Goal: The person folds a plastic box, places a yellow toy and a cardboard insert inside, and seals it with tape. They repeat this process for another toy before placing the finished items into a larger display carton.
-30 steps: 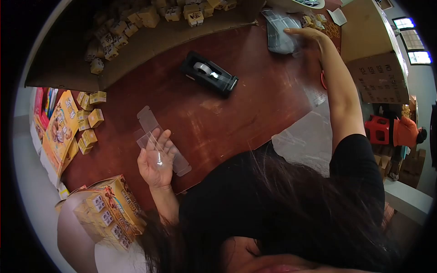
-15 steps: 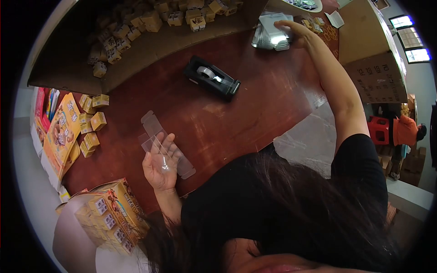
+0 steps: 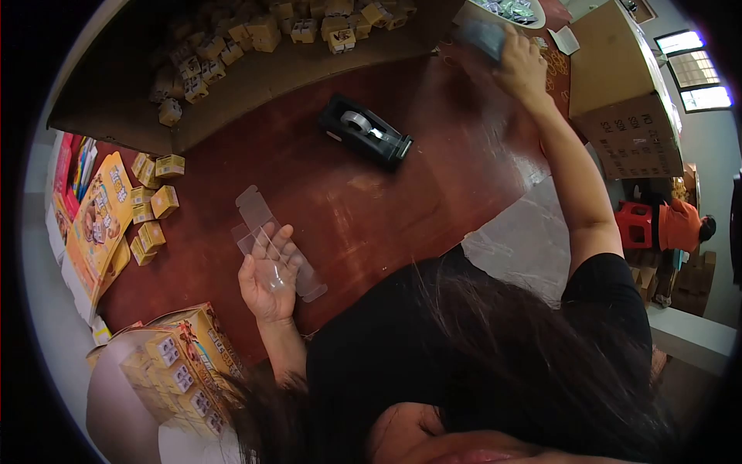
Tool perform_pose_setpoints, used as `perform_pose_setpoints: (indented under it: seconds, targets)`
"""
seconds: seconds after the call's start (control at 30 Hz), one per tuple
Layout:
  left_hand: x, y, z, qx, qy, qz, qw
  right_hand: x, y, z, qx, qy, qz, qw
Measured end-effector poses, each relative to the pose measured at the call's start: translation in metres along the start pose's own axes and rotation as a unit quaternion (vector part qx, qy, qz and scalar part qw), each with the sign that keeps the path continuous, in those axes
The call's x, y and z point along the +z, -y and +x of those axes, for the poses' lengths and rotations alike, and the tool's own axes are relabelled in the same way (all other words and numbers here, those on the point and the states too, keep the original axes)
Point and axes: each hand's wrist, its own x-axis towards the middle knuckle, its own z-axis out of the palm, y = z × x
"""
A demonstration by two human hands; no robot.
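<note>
My left hand is palm up near the table's front edge, holding a flat clear plastic box blank that lies across the fingers and reaches out over the red-brown table. My right hand is stretched to the far side of the table. It grips a stack of clear plastic sheets, which is blurred and lifted off the tabletop.
A black tape dispenser stands mid-table. A cardboard tray of small yellow boxes runs along the back. More yellow boxes lie at left, a printed display carton at lower left, a large cardboard box at right. A person in orange crouches beyond.
My right hand closed on the stack of clear sheets at the far edge and raised it off the table. My left hand has barely moved with the blank.
</note>
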Motion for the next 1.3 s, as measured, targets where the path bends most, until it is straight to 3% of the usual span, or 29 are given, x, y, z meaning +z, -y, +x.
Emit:
perform_pose_setpoints:
  seconds: [0.03,0.07,0.13,0.2,0.3,0.33,0.4,0.43,0.47,0.5,0.53,0.57,0.6,0.63,0.67,0.77,0.83,0.87,1.0,1.07,1.1,1.17,1.2,1.27,1.3]
  targets:
    - [0.001,0.000,0.002,0.000,0.003,0.001,1.000,-0.005,0.014,-0.004,-0.031,0.000,-0.112,0.993]
    - [0.003,0.000,0.003,-0.001,0.001,0.015,1.000,0.034,0.005,-0.006,-0.063,-0.049,-0.163,0.983]
    - [0.008,0.001,0.001,0.007,-0.008,0.030,0.999,0.070,0.017,-0.019,-0.053,-0.071,-0.134,0.987]
    - [0.018,0.001,-0.004,0.054,-0.069,0.152,0.984,0.089,0.037,-0.028,-0.010,-0.054,-0.105,0.993]
    - [0.031,-0.001,-0.015,0.103,-0.138,0.197,0.965,0.056,0.059,-0.032,-0.009,-0.003,-0.025,1.000]
    - [0.031,0.001,-0.018,0.112,-0.162,0.194,0.961,0.044,0.059,-0.028,0.000,0.057,-0.040,0.998]
    - [0.028,0.002,-0.025,0.150,-0.189,0.363,0.900,0.015,0.064,-0.020,-0.011,-0.014,-0.026,1.000]
    - [0.031,0.002,-0.026,0.160,-0.216,0.363,0.892,-0.008,0.085,-0.015,-0.031,-0.008,-0.006,0.999]
    - [0.040,0.005,-0.025,0.178,-0.196,0.378,0.887,-0.039,0.109,-0.015,-0.067,-0.011,0.185,0.980]
    - [0.050,0.008,-0.026,0.190,-0.174,0.393,0.882,-0.065,0.132,-0.026,-0.093,-0.005,0.366,0.926]
    - [0.062,0.013,-0.025,0.186,-0.194,0.393,0.879,-0.089,0.162,-0.047,-0.102,0.135,0.535,0.828]
    - [0.074,0.017,-0.022,0.191,-0.163,0.382,0.889,-0.113,0.193,-0.069,-0.098,0.265,0.671,0.685]
    - [0.080,0.020,-0.023,0.196,-0.127,0.370,0.899,-0.128,0.213,-0.087,-0.091,0.399,0.715,0.566]
    - [0.079,0.022,-0.027,0.191,-0.136,0.369,0.899,-0.124,0.228,-0.103,-0.092,0.450,0.730,0.505]
    - [0.079,0.025,-0.031,0.176,-0.117,0.394,0.895,-0.121,0.231,-0.110,-0.090,0.458,0.729,0.500]
    - [0.070,0.026,-0.046,0.134,-0.121,0.415,0.892,-0.115,0.239,-0.117,-0.133,0.559,0.712,0.403]
    - [0.061,0.030,-0.058,0.052,-0.092,0.380,0.919,-0.110,0.235,-0.123,-0.178,0.586,0.682,0.400]
    - [0.057,0.035,-0.063,0.050,-0.099,0.377,0.920,-0.108,0.234,-0.125,-0.224,0.600,0.653,0.405]
    - [0.051,0.045,-0.068,0.092,-0.108,0.399,0.906,-0.110,0.234,-0.135,-0.192,0.636,0.629,0.404]
    - [0.052,0.046,-0.067,0.122,-0.120,0.416,0.893,-0.104,0.238,-0.145,-0.248,0.487,0.705,0.452]
    - [0.055,0.047,-0.065,0.132,-0.131,0.369,0.911,-0.104,0.241,-0.151,-0.248,0.489,0.705,0.451]
    - [0.057,0.046,-0.067,0.144,-0.144,0.320,0.925,-0.106,0.246,-0.161,-0.128,0.499,0.779,0.357]
    - [0.057,0.043,-0.068,0.130,-0.136,0.334,0.924,-0.104,0.247,-0.159,-0.130,0.501,0.778,0.356]
    - [0.057,0.038,-0.071,0.117,-0.130,0.346,0.922,-0.099,0.249,-0.151,-0.280,0.466,0.724,0.425]
    - [0.056,0.036,-0.073,0.110,-0.131,0.370,0.913,-0.102,0.251,-0.149,-0.281,0.467,0.724,0.423]
